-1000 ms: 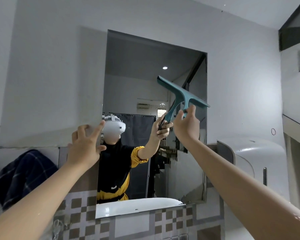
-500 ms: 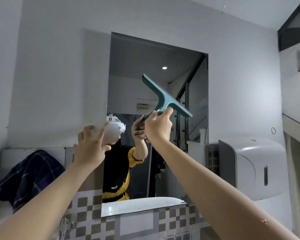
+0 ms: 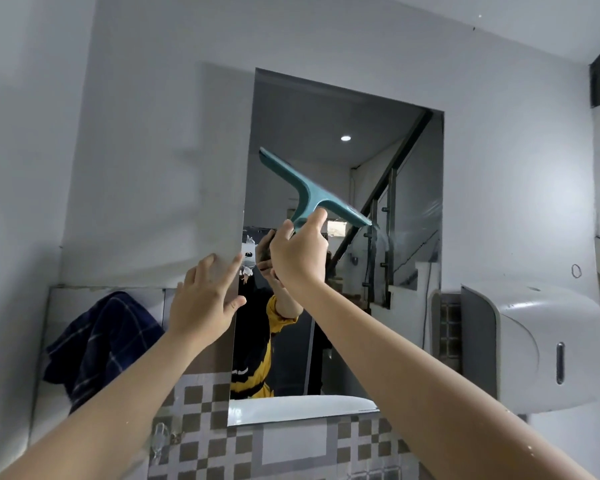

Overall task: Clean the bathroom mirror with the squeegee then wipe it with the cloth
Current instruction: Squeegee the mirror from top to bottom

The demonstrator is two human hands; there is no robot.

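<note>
My right hand point(image 3: 300, 252) grips the handle of the teal squeegee point(image 3: 314, 192), fingers curled round the stem and thumb up against the neck where it meets the blade. The blade is tilted: its upper end points toward the mirror's upper left, its lower end toward the right edge. The whole blade sits over the glass in the middle band of the mirror point(image 3: 413, 168); whether the rubber edge is touching the glass I cannot tell from this angle.

My left hand point(image 3: 205, 303) is open, fingers straight and slightly spread, at the mirror's left edge about halfway up. The fingertips lie across that edge, on the glass or the wall just beside it; contact not resolvable.

Room on the glass: bare mirror above the blade up to the top edge, and to the right of the blade's lower end up to the right edge. Below my right forearm the lower part of the mirror runs down to its bottom edge, which meets the checked tile band point(image 3: 194, 396).

Edges nearby: a white wall dispenser point(image 3: 534, 344) sits just beside the mirror's lower right corner. The dark blue plaid cloth point(image 3: 101, 344) hangs to the left of the mirror's lower left corner, well apart from both hands, against a pale panel.
</note>
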